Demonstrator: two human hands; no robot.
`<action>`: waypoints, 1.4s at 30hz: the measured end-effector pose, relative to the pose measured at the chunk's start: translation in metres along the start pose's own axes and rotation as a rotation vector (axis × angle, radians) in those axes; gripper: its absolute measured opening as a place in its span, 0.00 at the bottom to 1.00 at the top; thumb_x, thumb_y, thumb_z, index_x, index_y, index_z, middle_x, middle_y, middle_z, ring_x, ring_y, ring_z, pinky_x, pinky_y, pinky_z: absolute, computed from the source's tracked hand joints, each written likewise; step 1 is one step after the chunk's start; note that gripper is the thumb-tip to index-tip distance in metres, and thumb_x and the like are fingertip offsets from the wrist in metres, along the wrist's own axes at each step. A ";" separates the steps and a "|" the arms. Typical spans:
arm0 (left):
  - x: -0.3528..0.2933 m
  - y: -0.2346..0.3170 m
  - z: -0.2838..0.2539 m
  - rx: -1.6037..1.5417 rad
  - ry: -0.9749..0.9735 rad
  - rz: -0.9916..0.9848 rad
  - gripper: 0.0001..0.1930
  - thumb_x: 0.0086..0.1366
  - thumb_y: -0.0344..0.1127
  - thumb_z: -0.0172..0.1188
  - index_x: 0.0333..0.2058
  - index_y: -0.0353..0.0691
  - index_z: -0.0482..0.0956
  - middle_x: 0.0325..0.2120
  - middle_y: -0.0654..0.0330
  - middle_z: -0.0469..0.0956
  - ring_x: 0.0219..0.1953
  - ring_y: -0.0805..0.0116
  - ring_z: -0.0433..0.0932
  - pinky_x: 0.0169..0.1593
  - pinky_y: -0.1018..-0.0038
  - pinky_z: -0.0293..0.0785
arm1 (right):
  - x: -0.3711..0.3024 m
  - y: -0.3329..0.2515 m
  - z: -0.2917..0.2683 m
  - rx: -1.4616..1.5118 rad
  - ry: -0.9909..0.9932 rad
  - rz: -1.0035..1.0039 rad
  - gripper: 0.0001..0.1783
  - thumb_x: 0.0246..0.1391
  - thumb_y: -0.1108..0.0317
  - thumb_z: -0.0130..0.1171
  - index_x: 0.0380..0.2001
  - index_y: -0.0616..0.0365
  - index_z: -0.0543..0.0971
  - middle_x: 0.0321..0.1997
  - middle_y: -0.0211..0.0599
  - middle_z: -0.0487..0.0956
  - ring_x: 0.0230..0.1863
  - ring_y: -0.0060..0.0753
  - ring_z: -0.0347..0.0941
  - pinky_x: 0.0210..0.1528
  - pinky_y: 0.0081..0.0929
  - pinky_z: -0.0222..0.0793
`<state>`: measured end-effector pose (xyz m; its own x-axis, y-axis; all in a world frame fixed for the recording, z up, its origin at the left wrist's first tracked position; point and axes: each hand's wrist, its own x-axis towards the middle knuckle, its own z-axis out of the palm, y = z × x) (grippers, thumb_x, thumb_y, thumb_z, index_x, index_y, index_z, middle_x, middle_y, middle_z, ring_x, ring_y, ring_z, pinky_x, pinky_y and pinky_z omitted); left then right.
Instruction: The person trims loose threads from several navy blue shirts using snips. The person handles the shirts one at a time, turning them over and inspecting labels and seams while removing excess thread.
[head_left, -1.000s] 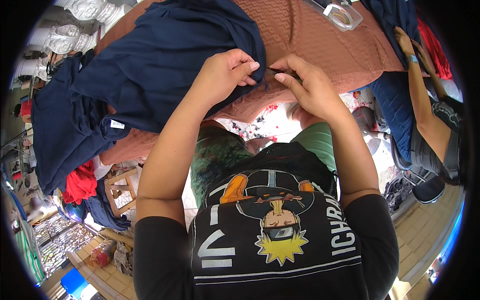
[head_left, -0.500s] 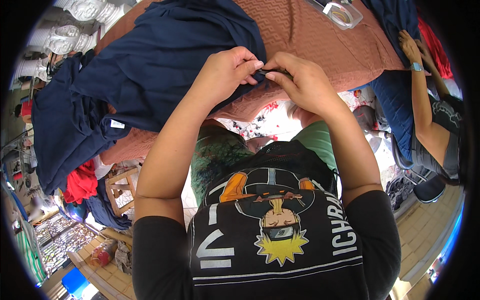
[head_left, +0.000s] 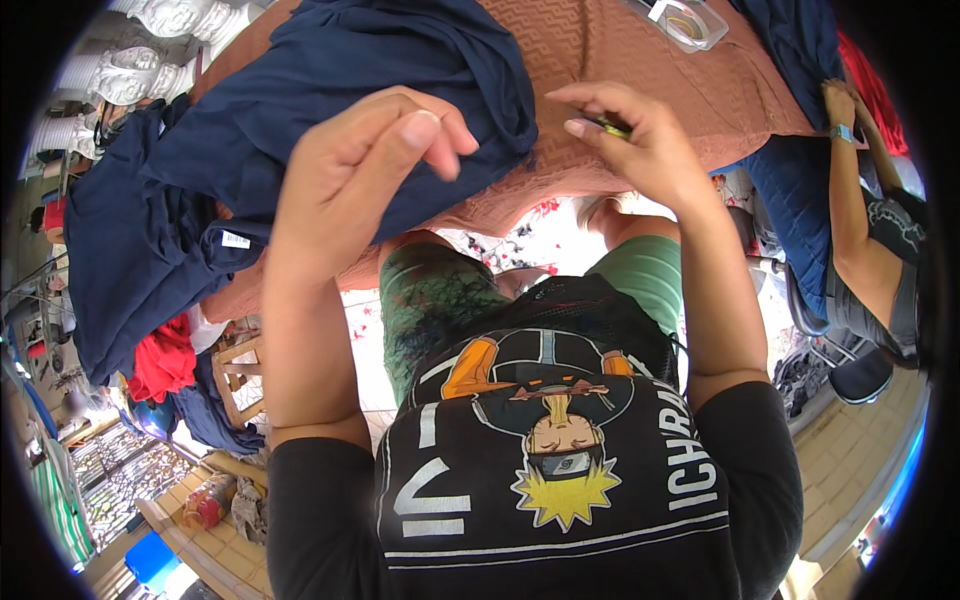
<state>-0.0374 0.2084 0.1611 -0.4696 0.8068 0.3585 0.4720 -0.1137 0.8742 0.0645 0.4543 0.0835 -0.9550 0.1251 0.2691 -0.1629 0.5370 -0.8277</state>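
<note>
A dark navy garment lies in loose folds over the left part of a cloth-covered table, with a small white label showing near its lower edge. Above the garment's near side, lifted off the fabric, is my left hand. Its fingers are loosely bent, and nothing shows in them. My right hand hovers over the brown cloth, right of the garment's edge. A small yellow-and-black tool rests in its curled fingers, mostly hidden, while the index finger and thumb point left, apart at the tips.
The patterned brown tablecloth hangs over the near edge. A clear plastic container stands at the far right. Beside it, another person's hand touches dark blue fabric. White balusters and a red cloth are at left.
My hands were together at the garment's right edge and have separated. The left moved left and up off the fabric; the right drew back to the right, keeping the small tool.
</note>
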 end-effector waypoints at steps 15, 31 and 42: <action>-0.017 -0.082 0.072 0.613 0.245 -0.209 0.11 0.59 0.28 0.64 0.42 0.40 0.82 0.42 0.60 0.79 0.31 0.75 0.78 0.35 0.78 0.74 | -0.009 0.012 0.026 -0.062 -0.032 0.116 0.10 0.49 0.67 0.65 0.35 0.59 0.81 0.28 0.41 0.79 0.29 0.36 0.76 0.35 0.31 0.69; -0.031 -0.045 0.020 -0.237 -0.199 -0.310 0.06 0.60 0.27 0.60 0.32 0.30 0.80 0.37 0.56 0.80 0.35 0.70 0.77 0.39 0.74 0.73 | -0.009 0.011 0.021 0.033 -0.087 0.372 0.12 0.53 0.62 0.64 0.35 0.60 0.82 0.28 0.39 0.81 0.30 0.30 0.75 0.37 0.28 0.70; -0.005 -0.093 0.078 0.221 0.371 -0.398 0.07 0.58 0.33 0.66 0.34 0.37 0.84 0.34 0.63 0.82 0.28 0.74 0.78 0.35 0.77 0.74 | -0.010 0.017 0.028 0.072 -0.046 0.317 0.12 0.54 0.61 0.63 0.35 0.60 0.82 0.25 0.36 0.79 0.27 0.27 0.72 0.34 0.26 0.68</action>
<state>-0.0207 0.2603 0.0519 -0.8535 0.5014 0.1421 0.3316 0.3121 0.8903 0.0644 0.4394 0.0529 -0.9709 0.2378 -0.0289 0.1288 0.4164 -0.9000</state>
